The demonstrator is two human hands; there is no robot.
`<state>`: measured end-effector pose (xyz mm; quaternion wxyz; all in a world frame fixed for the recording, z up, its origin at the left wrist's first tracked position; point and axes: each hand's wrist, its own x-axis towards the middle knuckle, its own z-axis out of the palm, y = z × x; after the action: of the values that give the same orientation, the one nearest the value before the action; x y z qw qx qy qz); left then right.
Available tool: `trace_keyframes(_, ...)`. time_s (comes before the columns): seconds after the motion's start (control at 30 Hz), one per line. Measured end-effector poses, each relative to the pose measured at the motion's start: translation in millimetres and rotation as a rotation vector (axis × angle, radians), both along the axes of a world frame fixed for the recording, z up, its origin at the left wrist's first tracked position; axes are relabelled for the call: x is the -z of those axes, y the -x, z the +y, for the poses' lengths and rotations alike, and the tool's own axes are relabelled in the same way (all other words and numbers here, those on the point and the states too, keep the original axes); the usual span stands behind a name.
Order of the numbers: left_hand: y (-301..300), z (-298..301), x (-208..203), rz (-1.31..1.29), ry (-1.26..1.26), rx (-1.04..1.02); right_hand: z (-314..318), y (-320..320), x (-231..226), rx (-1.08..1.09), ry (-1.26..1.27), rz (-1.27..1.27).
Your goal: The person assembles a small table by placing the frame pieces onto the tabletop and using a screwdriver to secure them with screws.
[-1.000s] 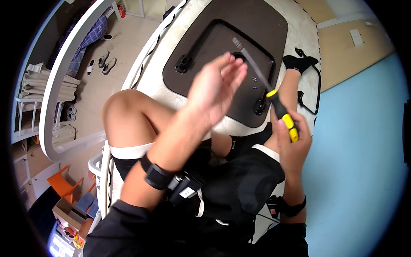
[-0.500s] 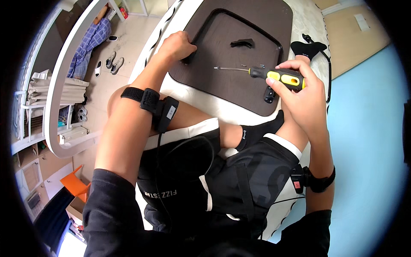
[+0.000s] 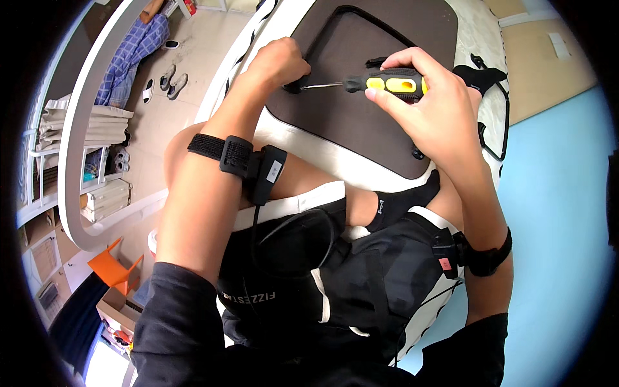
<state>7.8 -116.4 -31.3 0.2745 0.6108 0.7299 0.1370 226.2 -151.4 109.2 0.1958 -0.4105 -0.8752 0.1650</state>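
Here, above the brown board [image 3: 361,126], our right hand [image 3: 442,106] gripped the screwdriver [image 3: 382,84], its shaft [image 3: 324,85] aimed at the black bracket [image 3: 295,86] by the board's left edge; our left hand [image 3: 278,62] curled there, its hold hidden. Keeping the shaft straight seemed wisest.

The dark brown board [image 3: 361,122], round-cornered, lies flat. Along its surface runs a bent black tube frame [image 3: 379,24]. At the board's near left corner sits a black fitting [image 3: 296,84], partly covered by the left hand [image 3: 280,62]. Above the board, the right hand [image 3: 445,109] holds a black-and-yellow screwdriver [image 3: 387,84] nearly level, its thin metal shaft pointing left at that fitting; whether the tip touches is unclear.
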Motion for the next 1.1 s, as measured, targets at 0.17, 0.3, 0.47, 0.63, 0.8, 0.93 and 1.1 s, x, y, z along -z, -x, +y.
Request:
trace_keyframes(0.17,3.3,0.7,5.3,0.051,0.002,-0.013,5.0,11.2,5.9,-0.044,-0.041,-0.030)
trace_keyframes(0.3,-1.4,-0.8,7.4,0.083,-0.003,-0.058,8.7,13.7,7.5,-0.057,-0.065,-0.044)
trace_keyframes(0.47,-1.2,0.7,9.0,0.075,-0.002,-0.071,12.2,15.5,12.2,-0.071,-0.046,-0.038)
trace_keyframes(0.63,-1.6,1.3,5.9,0.063,0.041,-0.050,13.2,18.0,10.8,-0.062,-0.046,-0.089)
trace_keyframes(0.8,-1.9,1.0,3.1,0.053,0.038,-0.008,18.1,21.9,11.9,-0.153,-0.090,-0.068)
trace_keyframes(0.93,-1.0,3.1,3.3,0.069,0.023,0.043,24.5,32.3,4.0,-0.268,-0.140,-0.128)
trace_keyframes(1.1,4.0,2.1,4.1,0.005,0.004,0.041,29.2,61.1,-29.2,-0.495,0.016,-0.452)
